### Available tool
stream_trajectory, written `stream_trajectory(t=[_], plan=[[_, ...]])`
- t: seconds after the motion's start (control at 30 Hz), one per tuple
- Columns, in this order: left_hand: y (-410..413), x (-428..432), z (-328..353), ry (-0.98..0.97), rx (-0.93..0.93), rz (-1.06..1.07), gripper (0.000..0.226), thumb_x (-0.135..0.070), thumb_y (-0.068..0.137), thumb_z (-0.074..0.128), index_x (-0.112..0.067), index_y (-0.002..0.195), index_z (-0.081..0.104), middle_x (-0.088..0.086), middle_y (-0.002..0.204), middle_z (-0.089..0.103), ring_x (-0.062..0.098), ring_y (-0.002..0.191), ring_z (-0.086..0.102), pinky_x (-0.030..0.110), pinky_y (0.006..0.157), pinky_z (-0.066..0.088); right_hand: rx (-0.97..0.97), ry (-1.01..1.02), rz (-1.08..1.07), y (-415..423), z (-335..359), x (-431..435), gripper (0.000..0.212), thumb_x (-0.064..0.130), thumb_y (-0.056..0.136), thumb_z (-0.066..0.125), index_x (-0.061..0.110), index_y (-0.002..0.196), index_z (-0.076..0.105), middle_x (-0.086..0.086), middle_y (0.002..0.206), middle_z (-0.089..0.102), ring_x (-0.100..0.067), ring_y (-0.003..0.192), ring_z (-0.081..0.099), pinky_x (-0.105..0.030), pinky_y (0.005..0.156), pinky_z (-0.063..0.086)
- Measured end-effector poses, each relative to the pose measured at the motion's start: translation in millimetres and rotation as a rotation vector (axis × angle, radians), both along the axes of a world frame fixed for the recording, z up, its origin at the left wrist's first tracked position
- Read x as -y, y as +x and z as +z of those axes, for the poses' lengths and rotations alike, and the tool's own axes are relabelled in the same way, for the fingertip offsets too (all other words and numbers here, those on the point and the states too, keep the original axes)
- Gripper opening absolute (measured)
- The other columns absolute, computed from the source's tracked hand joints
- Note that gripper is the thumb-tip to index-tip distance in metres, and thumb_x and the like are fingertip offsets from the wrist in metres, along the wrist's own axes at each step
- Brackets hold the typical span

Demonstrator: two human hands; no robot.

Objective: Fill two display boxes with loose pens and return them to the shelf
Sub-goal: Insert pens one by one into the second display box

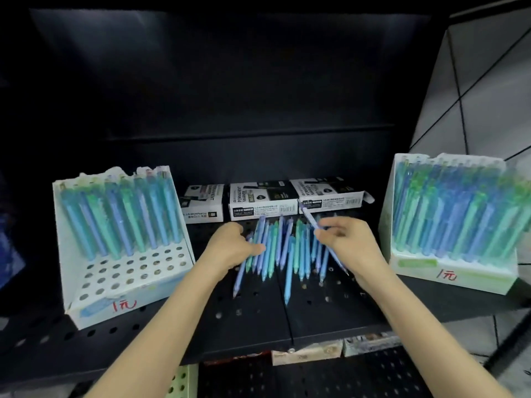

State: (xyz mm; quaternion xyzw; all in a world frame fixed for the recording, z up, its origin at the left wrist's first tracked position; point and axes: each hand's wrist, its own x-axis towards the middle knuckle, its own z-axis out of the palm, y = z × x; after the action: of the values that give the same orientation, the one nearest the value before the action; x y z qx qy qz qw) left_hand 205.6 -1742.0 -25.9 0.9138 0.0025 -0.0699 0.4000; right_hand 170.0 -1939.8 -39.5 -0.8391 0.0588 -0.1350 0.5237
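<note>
Nearest: the black perforated shelf, both my forearms reaching in over its front edge.

Left hand: on the left edge of the loose pens, fingers curled round a few barrels, thumb laid across them. How many it actually holds, I cannot tell.

Right hand: on the right edge of the pile, pinching a single pen between thumb and fingertips. The pen runs diagonally, one end up and away to the left, the other passing under the hand toward me.

Pile: lies flat between the hands, mid-shelf. Long axes mostly run front to back, tips toward me and ragged.

Left display box: beside my left forearm. Back rows are stocked with upright pens, and several front rows of holes are empty. Right display box: looks full, though blurred.

Judgement: the pens must go left. The left hand is nearer the open holes, while the pinched pen is in the farther hand, so it must cross the pile or be passed over. Each pen must also turn from flat to upright before it can enter a hole.

Farthest: three marker boxes in a row just behind the pile.
</note>
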Motion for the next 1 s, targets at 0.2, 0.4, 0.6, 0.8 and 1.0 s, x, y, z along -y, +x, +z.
stream_trajectory(t=[0.2,0.4,0.6,0.8,1.0], plan=[[9,9,-4,0.022,-0.006,0.023,0.059,-0.020,0.077,0.076,0.000,0.127,0.050,0.010,0.119,0.057,0.021,0.108,0.054,0.027,0.089,0.042,0.168,-0.141,-0.084,-5,-13,7,0.019,0.019,0.088,0.062,0.019,0.107,0.063,0.005,0.060,0.051,-0.011,0.054,0.048,-0.022,0.055,0.037],[15,10,-8,0.039,0.043,0.016,0.036,-0.021,0.080,0.074,-0.003,0.109,0.063,0.006,0.101,0.058,0.014,0.091,0.056,0.022,0.077,0.040,0.190,-0.104,-0.066,-5,-15,6,0.022,0.020,0.087,0.062,0.021,0.109,0.062,0.004,0.069,0.058,-0.003,0.063,0.053,-0.016,0.058,0.038],[20,2,-14,-0.158,0.077,0.055,0.016,-0.014,0.088,0.062,-0.001,0.079,0.064,0.005,0.076,0.060,0.010,0.061,0.054,0.027,0.071,0.052,0.158,-0.012,-0.059,-4,-14,8,0.022,0.020,0.088,0.062,0.016,0.109,0.064,-0.003,0.070,0.060,-0.017,0.067,0.058,-0.025,0.064,0.045],[2,-4,0,-0.406,0.193,0.075,0.022,-0.024,0.094,0.055,-0.009,0.106,0.063,0.001,0.072,0.057,0.009,0.059,0.051,0.016,0.050,0.045,0.043,0.357,0.021,-8,-5,10,0.014,0.010,0.089,0.059,0.012,0.102,0.066,-0.006,0.086,0.068,0.001,0.059,0.057,-0.015,0.056,0.041],[-38,-28,30,-0.615,0.306,0.022,0.021,-0.029,0.094,0.052,-0.017,0.108,0.064,0.000,0.071,0.051,0.010,0.060,0.048,0.022,0.050,0.039,0.029,0.644,0.134,-5,9,10,0.019,-0.004,0.090,0.045,-0.005,0.100,0.061,-0.009,0.070,0.063,-0.010,0.048,0.038,-0.020,0.039,0.028]])
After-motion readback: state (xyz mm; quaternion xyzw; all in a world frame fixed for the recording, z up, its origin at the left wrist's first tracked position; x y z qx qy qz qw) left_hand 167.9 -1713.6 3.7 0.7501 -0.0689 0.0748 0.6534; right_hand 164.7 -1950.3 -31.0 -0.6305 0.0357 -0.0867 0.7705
